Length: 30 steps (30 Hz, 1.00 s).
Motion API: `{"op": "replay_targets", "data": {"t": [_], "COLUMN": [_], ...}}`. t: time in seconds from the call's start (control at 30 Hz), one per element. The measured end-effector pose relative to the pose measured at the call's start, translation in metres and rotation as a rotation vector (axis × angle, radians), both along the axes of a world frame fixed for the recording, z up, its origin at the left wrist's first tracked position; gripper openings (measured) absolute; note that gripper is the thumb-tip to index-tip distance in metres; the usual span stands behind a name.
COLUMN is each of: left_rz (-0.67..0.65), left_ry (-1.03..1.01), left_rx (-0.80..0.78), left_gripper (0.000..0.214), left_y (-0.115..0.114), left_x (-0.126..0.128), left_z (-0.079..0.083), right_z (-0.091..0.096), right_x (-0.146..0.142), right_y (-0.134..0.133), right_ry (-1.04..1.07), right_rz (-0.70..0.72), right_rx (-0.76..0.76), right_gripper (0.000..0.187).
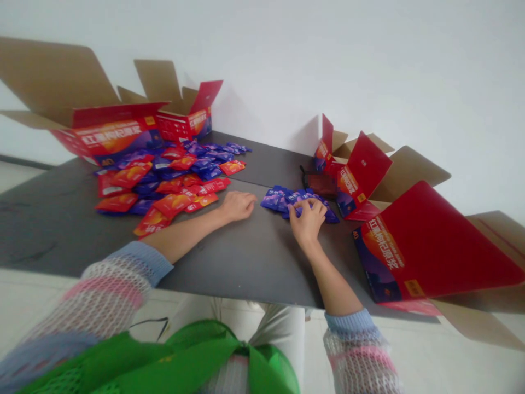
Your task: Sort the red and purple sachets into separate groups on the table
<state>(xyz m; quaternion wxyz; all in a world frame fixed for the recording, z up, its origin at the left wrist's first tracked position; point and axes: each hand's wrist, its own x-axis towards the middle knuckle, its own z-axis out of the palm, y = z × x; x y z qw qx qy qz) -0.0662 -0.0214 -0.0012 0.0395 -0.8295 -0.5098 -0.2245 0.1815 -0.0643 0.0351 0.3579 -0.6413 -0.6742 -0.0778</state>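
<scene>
A short row of overlapping purple sachets (275,198) lies flat on the dark grey table. My right hand (308,220) rests over this row, its thumb and bent fingers gripping sachets near the middle; the fingertips partly cover them. Just left of the row, my left hand (238,206) is held low over the table with its fingers curled in, and nothing shows between them. Beyond my left forearm spreads a heap of mixed sachets, with orange-red ones (172,204) mostly in front and purple ones (209,172) toward the back.
Two open red cartons, a large one (123,137) and a smaller one (199,123), stand behind the heap. At right are more open cartons, including a middle one (351,189) and a big near one (426,246). A dark brown pouch (322,185) lies behind the sachet row.
</scene>
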Motion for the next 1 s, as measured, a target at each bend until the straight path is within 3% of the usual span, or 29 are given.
{"op": "replay_targets", "data": {"t": [0.2,0.4,0.83,0.93,1.0], "left_rz": [0.488,0.817,0.777,0.785,0.720], "left_ry": [-0.088,-0.048,0.054,0.024,-0.020], "left_rx": [0.062,0.024,-0.014,-0.047,-0.101], "left_gripper": [0.040,0.057,0.042,0.052,0.064], "left_y": [0.029,0.038,0.037,0.033,0.030], "left_x": [-0.059,-0.104,-0.101,-0.094,-0.088], "left_z": [0.025,0.023,0.021,0.025,0.026], "right_z": [0.004,-0.006,-0.011,-0.012,-0.013], "right_x": [-0.002,0.001,0.002,0.002,0.002], "right_y": [-0.011,-0.002,0.002,0.003,0.004], "right_ry": [0.021,0.043,0.062,0.066,0.072], "right_rz": [0.164,0.212,0.217,0.221,0.227], "right_rx": [0.074,0.035,0.025,0.014,0.013], "right_gripper": [0.016,0.012,0.010,0.010,0.010]}}
